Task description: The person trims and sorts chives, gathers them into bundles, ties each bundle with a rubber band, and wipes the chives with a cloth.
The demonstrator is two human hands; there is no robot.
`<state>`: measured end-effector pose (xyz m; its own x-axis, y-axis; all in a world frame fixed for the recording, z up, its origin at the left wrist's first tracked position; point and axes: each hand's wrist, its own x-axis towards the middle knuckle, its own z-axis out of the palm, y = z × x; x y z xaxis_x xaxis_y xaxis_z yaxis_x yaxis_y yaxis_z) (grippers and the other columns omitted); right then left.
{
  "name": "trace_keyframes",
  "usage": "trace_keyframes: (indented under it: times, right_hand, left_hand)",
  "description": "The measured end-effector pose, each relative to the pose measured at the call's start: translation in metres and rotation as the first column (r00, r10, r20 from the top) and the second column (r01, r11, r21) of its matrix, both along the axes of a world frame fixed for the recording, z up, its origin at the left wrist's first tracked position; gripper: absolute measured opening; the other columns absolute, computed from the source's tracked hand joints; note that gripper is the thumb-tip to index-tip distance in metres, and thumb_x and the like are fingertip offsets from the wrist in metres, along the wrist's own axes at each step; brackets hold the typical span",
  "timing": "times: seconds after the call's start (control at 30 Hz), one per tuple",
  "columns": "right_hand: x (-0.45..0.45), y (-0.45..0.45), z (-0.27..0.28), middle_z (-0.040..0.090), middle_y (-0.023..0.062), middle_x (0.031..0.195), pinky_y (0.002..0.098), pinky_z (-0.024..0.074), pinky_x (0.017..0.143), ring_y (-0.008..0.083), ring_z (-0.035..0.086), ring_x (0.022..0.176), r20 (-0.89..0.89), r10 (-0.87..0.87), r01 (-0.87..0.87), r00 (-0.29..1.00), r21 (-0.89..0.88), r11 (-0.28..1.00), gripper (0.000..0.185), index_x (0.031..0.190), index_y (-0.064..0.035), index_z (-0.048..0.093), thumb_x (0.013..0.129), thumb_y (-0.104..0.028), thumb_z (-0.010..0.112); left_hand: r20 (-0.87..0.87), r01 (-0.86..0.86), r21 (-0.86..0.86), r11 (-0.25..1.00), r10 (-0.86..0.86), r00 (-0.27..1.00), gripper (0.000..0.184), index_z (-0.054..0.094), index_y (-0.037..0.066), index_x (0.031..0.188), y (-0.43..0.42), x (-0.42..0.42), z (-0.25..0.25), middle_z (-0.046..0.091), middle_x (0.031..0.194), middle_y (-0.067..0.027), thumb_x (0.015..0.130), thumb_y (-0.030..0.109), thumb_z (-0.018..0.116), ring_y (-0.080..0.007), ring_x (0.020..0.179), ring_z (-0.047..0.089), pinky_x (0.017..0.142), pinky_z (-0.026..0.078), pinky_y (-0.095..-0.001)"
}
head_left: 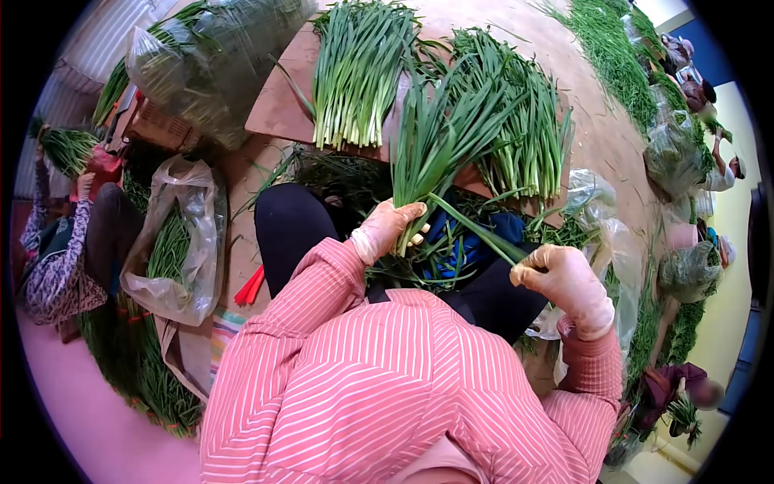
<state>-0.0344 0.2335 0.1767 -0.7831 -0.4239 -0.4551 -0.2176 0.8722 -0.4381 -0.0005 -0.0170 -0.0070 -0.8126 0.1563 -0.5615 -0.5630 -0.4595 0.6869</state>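
Observation:
My left hand point(387, 228), in a pale glove, is closed around the lower end of a bunch of leafy green stalks point(431, 137) with white cut ends below the fist. My right hand point(564, 282), gloved too, pinches the end of a long green leaf point(480, 228) that stretches from the bunch toward the lower right. Behind the held bunch, a board point(278, 113) carries a pile of similar stalks point(359, 81) on the left and another pile point(524, 121) on the right. Loose trimmings and something blue point(463, 242) lie between my knees, partly hidden.
Left of me stands an open plastic bag point(214, 234) of greens, with red strips point(250, 285) nearby. A large wrapped plastic bundle point(214, 73) is at upper left. A person point(60, 250) at far left holds up greens. More people and heaps of greens point(609, 56) line the right.

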Motion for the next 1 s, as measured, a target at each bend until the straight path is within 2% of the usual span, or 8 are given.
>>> trace_keyframes:
  times: [0.07,0.3,0.43,0.57,0.67,0.77,0.87,1.0]
  right_hand:
    - [0.006,-0.002,0.008,0.063,0.0143,0.07,0.0318,0.0471,0.061,0.0229,0.062,0.063,0.127,-0.075,0.08,0.989,-0.028,0.996,0.021,0.079,-0.0027,0.07,0.076,-0.023,0.071]
    - [-0.001,0.004,0.031,0.063,0.0134,0.07,0.0347,0.0482,0.06,0.0271,0.063,0.066,0.042,0.03,-0.032,0.999,0.042,0.999,0.019,0.075,-0.0042,0.069,0.076,-0.024,0.07]
    - [-0.032,0.023,0.003,0.06,0.0124,0.07,0.0368,0.0491,0.066,0.0296,0.061,0.068,-0.508,0.233,-0.134,0.829,0.223,0.965,0.018,0.071,-0.006,0.066,0.069,-0.022,0.075]
    - [-0.073,0.016,-0.029,0.06,0.0117,0.071,0.0368,0.0479,0.072,0.0298,0.061,0.069,-0.685,0.426,-0.227,0.591,0.366,0.903,0.013,0.071,-0.0067,0.064,0.068,-0.017,0.072]
    - [-0.098,0.009,-0.066,0.062,0.0114,0.075,0.0359,0.0463,0.078,0.0285,0.062,0.072,-0.59,0.467,-0.169,0.659,0.489,0.856,0.009,0.074,-0.0072,0.063,0.068,-0.011,0.069]
    - [-0.116,-0.002,-0.087,0.064,0.0112,0.078,0.0365,0.0481,0.076,0.0289,0.063,0.077,-0.531,0.391,-0.339,0.752,0.198,0.92,0.01,0.078,-0.0061,0.062,0.069,-0.009,0.066]
    - [-0.12,-0.024,-0.097,0.066,0.0105,0.083,0.0354,0.0503,0.074,0.0271,0.064,0.082,-0.216,0.213,-0.225,0.953,-0.034,0.974,0.018,0.087,-0.0049,0.064,0.073,-0.014,0.068]
    - [-0.112,-0.049,-0.096,0.067,0.011,0.094,0.0317,0.0506,0.079,0.0228,0.065,0.087,0.04,0.16,-0.14,0.986,-0.312,0.94,0.027,0.1,-0.0024,0.064,0.077,-0.015,0.068]
  left_hand:
    - [-0.004,-0.004,0.008,1.0,0.004,1.0,0.023,0.055,0.002,0.107,0.0,0.0,-0.003,0.059,0.088,-0.0039,0.091,0.02,0.058,-0.014,0.074,0.062,0.054,0.054,-0.0248]
    - [-0.046,0.076,-0.006,0.997,-0.077,0.996,0.028,0.054,0.004,0.112,0.004,-0.001,-0.002,0.06,0.093,-0.0034,0.09,0.02,0.059,-0.0159,0.079,0.063,0.059,0.055,-0.0261]
    - [-0.067,0.155,0.014,0.988,-0.153,0.986,0.027,0.055,0.005,0.11,0.001,-0.001,0.004,0.06,0.093,-0.0022,0.09,0.021,0.061,-0.0135,0.082,0.063,0.061,0.055,-0.0256]
    - [-0.056,0.187,0.087,0.979,-0.183,0.982,0.028,0.056,0.005,0.107,0.001,0.0,0.007,0.063,0.09,-0.0037,0.089,0.024,0.063,-0.0125,0.079,0.064,0.06,0.055,-0.0252]
    - [-0.076,0.22,0.153,0.963,-0.211,0.975,0.029,0.057,0.006,0.104,-0.001,0.003,0.016,0.066,0.088,-0.0057,0.088,0.029,0.064,-0.012,0.067,0.062,0.054,0.051,-0.0244]
    - [-0.1,0.266,0.146,0.953,-0.253,0.962,0.029,0.057,0.006,0.104,-0.001,0.004,0.014,0.066,0.089,-0.006,0.087,0.029,0.065,-0.0117,0.065,0.061,0.054,0.049,-0.0245]
    - [-0.093,0.288,0.145,0.947,-0.277,0.956,0.029,0.056,0.006,0.104,-0.001,0.004,0.013,0.065,0.088,-0.0056,0.087,0.028,0.065,-0.0118,0.064,0.06,0.055,0.049,-0.0242]
    - [-0.092,0.307,0.118,0.944,-0.297,0.95,0.029,0.056,0.006,0.103,-0.001,0.003,0.012,0.065,0.088,-0.0048,0.086,0.028,0.066,-0.0113,0.064,0.06,0.056,0.049,-0.0238]
